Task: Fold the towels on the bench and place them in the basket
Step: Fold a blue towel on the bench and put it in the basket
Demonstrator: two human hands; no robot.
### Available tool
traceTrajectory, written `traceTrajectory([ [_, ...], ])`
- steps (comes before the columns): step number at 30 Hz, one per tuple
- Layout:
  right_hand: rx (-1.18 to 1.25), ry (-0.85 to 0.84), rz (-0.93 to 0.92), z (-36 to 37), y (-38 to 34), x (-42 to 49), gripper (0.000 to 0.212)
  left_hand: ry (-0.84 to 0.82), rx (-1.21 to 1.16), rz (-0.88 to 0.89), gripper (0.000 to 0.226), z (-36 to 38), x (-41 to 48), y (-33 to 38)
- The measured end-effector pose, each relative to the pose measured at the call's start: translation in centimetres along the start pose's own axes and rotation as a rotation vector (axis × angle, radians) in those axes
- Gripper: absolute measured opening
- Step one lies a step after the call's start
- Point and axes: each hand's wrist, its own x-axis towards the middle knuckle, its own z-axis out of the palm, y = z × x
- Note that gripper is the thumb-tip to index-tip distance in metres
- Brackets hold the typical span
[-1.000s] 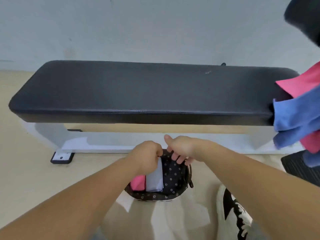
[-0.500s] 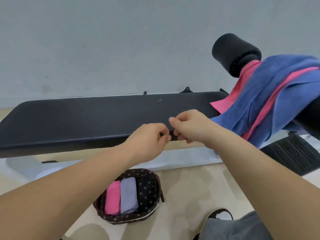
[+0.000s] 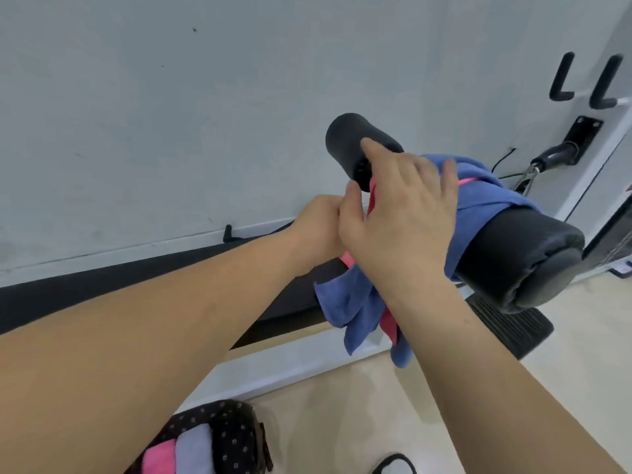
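Blue towels [image 3: 485,196] and a pink towel [image 3: 388,323] hang over the black padded roller [image 3: 513,258] at the bench's right end. My right hand [image 3: 403,206] lies with spread fingers on top of this pile. My left hand [image 3: 318,224] reaches in just behind it; its fingers are hidden by the right hand. The dark dotted basket [image 3: 239,436] stands on the floor at the bottom, with a folded pink towel [image 3: 159,456] and a folded pale lilac towel [image 3: 193,449] side by side inside. The long black bench [image 3: 102,285] runs left.
A second black roller [image 3: 352,142] sticks out behind my right hand. A black ribbed footplate [image 3: 506,323] lies on the floor under the rollers. Two black hooks [image 3: 581,80] hang on the white frame at the right. A shoe tip [image 3: 393,465] shows at the bottom edge.
Both hands rose from the basket and moved right to the towel pile on the roller. The view swung up and right, so the basket now sits at the bottom edge.
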Motion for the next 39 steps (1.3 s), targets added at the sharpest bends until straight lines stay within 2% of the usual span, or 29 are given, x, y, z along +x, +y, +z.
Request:
traceTrajectory([
  [1, -0.089, 0.002, 0.05, -0.2, 0.9, 0.5, 0.049, 0.002, -0.083, -0.004, 0.018, 0.6, 1.2, 0.5],
  [3, -0.177, -0.113, 0.156, 0.0, 3.3, 0.8, 0.054, 0.019, -0.196, -0.034, 0.012, 2.2, 3.1, 1.1],
  [5, -0.232, -0.176, 0.143, 0.4, 5.3, 0.4, 0.05, 0.02, -0.252, -0.115, 0.02, 3.7, 4.4, 1.3],
  [7, -0.237, -0.152, 0.124, 0.8, 6.1, 0.0, 0.049, 0.011, -0.281, -0.156, 0.019, 4.2, 5.5, 1.3],
  [13, -0.279, -0.188, 0.109, 1.3, 6.0, -0.2, 0.053, -0.058, -0.454, -0.208, 0.02, 2.3, 5.7, 2.1],
  [17, -0.314, -0.199, 0.144, 1.5, 5.5, 0.0, 0.048, 0.013, -0.474, -0.183, 0.019, -0.3, 5.3, 3.3],
  [20, -0.344, -0.228, 0.174, 1.7, 5.0, 0.1, 0.049, 0.206, -0.384, -0.075, 0.025, -2.3, 4.6, 3.8],
  [22, -0.389, -0.271, 0.174, 1.7, 4.7, 0.1, 0.05, 0.467, -0.335, 0.031, 0.036, -3.6, 4.2, 4.1],
  [24, -0.405, -0.299, 0.166, 1.8, 4.2, 0.2, 0.048, 0.685, -0.399, 0.064, 0.031, -5.2, 3.8, 4.2],
  [28, -0.392, -0.352, 0.229, 2.3, 3.2, 0.5, 0.045, 0.854, -0.596, 0.011, 0.022, -8.7, 2.7, 3.9],
  [31, -0.379, -0.335, 0.274, 2.2, 2.6, 0.9, 0.042, 0.907, -0.486, 0.067, 0.021, -11.8, 1.3, 3.6],
  [33, -0.194, -0.289, 0.205, 2.4, 1.1, 0.6, 0.039, 0.814, -0.301, 0.121, 0.022, -13.7, -0.3, 3.3],
  [34, -0.017, -0.281, 0.131, 2.5, -0.2, 0.3, 0.042, 0.701, -0.233, 0.133, 0.023, -14.3, -1.2, 3.3],
  [37, 0.571, -0.462, 0.058, 3.1, -4.5, -1.1, 0.058, 0.247, -0.06, 0.081, 0.028, -15.2, -4.8, 2.6],
  [39, 0.76, -0.574, 0.115, 3.0, -6.8, -1.5, 0.069, 0.102, 0.065, 0.069, 0.031, -16.3, -7.2, 1.5],
])
